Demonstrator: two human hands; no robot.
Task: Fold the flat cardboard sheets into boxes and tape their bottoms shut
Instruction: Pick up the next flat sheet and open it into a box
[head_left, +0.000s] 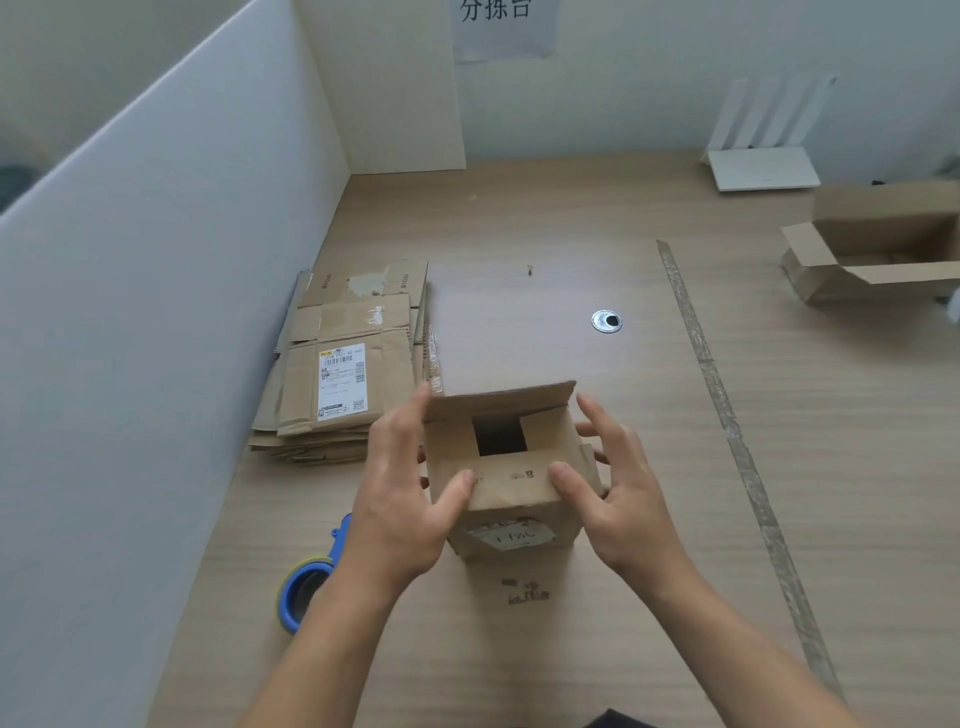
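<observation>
- The box stood on the table right in front of us, its upper flaps partly folded in, with a square gap left open in the middle
- We held it between both hands, which were apart, one on each side
- Our left hand lay along the box's left side, thumb pressing the near flap down
- Our right hand clasped the right side, thumb on the same flap, fingers spread round the side flap
- A blue tape dispenser lay just left of our left forearm
- A stack of flat cardboard sheets sat farther left, against the partition
- Another open carton stood well apart at the far right
</observation>
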